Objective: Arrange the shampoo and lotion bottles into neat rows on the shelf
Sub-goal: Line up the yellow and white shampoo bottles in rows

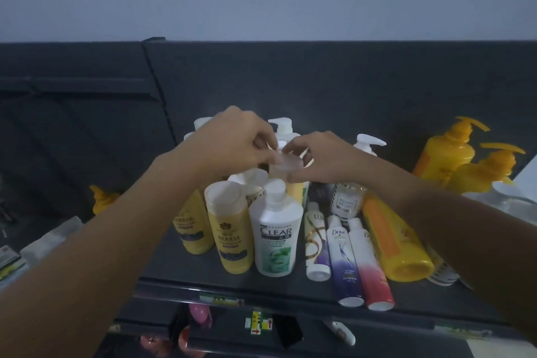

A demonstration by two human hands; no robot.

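Bottles crowd the dark shelf (203,279). Both hands meet over a yellow bottle with a translucent cap (286,167) in the middle of the cluster. My left hand (232,139) pinches the cap from the left, and my right hand (322,157) holds it from the right. In front stand a white and green Clear bottle (276,235) and two yellow Herbal bottles (229,229). White pump bottles (283,126) stand behind. To the right lie a Lux bottle (315,241), two Dove bottles (343,259) and a big orange-yellow bottle (395,238).
Two yellow pump bottles (453,151) stand at the far right and another (103,200) at the left. A clear labelled bottle (347,197) stands under my right wrist. Lower shelves (261,325) hold pink items and price tags. A dark back panel rises behind.
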